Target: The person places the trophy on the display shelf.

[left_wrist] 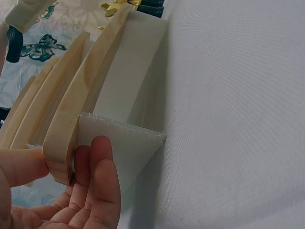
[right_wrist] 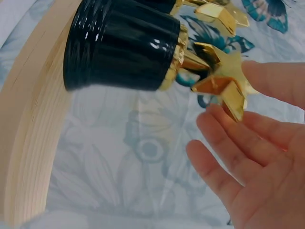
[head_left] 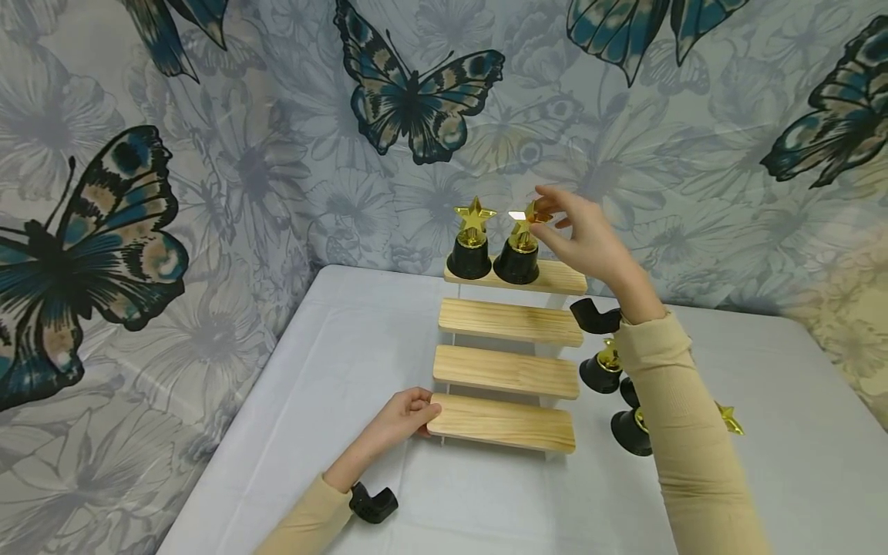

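A wooden stepped display stand point(head_left: 509, 375) with several pale shelves stands on the white table. On its top shelf point(head_left: 565, 277) are two star trophies with black bases: a left trophy point(head_left: 469, 258) and a right trophy point(head_left: 517, 264). My right hand point(head_left: 583, 235) pinches the gold star of the right trophy between thumb and fingers; in the right wrist view that trophy's black base point(right_wrist: 121, 45) meets the shelf. My left hand point(head_left: 398, 416) grips the left end of the lowest shelf point(head_left: 502, 422), thumb on top and fingers beneath, as the left wrist view shows.
Right of the stand, more star trophies lie on the table, one with its black base point(head_left: 600, 374) beside the shelves, another point(head_left: 630, 433) partly behind my right sleeve. A gold star tip point(head_left: 730, 418) pokes out past the sleeve. Butterfly-patterned cloth point(head_left: 277, 154) hangs behind and left.
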The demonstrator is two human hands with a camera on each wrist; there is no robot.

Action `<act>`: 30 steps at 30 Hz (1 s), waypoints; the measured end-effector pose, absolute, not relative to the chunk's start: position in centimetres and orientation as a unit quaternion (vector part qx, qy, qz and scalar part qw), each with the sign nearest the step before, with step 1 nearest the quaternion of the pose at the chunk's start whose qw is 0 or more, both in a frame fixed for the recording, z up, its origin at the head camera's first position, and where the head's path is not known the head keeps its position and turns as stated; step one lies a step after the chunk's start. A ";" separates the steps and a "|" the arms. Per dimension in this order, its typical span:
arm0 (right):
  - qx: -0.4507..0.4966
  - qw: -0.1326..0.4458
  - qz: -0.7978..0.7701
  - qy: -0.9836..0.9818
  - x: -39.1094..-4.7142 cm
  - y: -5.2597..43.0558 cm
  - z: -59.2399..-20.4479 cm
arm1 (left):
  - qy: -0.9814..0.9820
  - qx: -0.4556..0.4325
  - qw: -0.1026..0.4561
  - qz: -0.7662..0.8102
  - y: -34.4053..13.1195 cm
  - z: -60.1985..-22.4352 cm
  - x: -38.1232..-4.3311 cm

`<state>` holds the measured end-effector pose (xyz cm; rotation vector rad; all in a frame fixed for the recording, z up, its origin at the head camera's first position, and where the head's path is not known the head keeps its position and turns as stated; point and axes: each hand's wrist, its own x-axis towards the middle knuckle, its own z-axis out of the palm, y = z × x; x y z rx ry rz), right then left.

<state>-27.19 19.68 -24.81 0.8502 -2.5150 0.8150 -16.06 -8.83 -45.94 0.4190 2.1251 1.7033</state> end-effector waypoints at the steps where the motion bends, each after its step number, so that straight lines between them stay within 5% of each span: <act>1: 0.300 0.190 0.291 -0.888 -26.9 19.9 -24.8 | 0.757 0.149 0.192 0.607 -8.8 -46.4 -16.2; 15: 0.274 0.287 0.264 -0.879 -21.0 24.4 -26.0 | 0.755 0.146 0.200 0.607 -8.8 -46.6 -16.0; 30: 0.225 0.220 0.234 -0.920 -15.3 29.0 -30.5 | 0.760 0.154 0.193 0.601 -8.8 -46.2 -16.1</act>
